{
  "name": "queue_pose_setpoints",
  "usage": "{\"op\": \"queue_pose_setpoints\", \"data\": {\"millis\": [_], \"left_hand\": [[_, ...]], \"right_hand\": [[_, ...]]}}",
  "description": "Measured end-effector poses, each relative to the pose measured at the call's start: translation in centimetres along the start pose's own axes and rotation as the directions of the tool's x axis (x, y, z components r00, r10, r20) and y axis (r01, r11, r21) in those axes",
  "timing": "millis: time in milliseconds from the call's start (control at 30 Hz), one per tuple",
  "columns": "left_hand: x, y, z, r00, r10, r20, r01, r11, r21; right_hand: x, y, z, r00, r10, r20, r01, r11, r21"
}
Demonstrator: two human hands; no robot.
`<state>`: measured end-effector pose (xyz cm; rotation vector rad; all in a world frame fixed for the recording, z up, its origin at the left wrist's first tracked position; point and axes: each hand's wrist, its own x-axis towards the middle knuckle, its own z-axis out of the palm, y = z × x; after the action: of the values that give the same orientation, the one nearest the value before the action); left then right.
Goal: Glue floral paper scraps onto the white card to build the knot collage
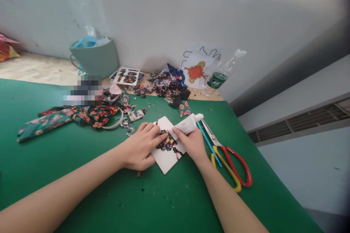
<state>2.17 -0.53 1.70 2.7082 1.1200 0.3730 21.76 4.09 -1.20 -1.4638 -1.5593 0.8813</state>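
A white square card [166, 162] lies turned cornerwise on the green table, with dark flower-patterned fabric pieces [166, 145] on its middle and corners. My left hand [142, 145] rests over the card's left side, index finger stretched onto the central fabric; it grips nothing. In my right hand [194, 145] is a white squeeze tube [186, 125], held above the card's right edge with its white cap pointing away to the right. The tube's lower end and part of the fabric beneath it are hidden by my fingers.
Large scissors [232, 164] with red and yellow handles lie right of my hand beside a blue stick [210, 145]. Fabric scraps [169, 82], a plastic bottle [218, 78], a drawing [195, 71], decorated cards [127, 76] and a green basket [95, 58] stand along the wall.
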Motion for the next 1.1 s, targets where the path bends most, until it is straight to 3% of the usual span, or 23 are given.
{"op": "queue_pose_setpoints", "data": {"millis": [1100], "left_hand": [[-0.08,-0.16,0.31,0.999,-0.034,0.023,0.033,0.999,0.022]], "right_hand": [[0.09,0.23,-0.35,1.000,-0.002,0.023,0.003,1.000,-0.008]]}}
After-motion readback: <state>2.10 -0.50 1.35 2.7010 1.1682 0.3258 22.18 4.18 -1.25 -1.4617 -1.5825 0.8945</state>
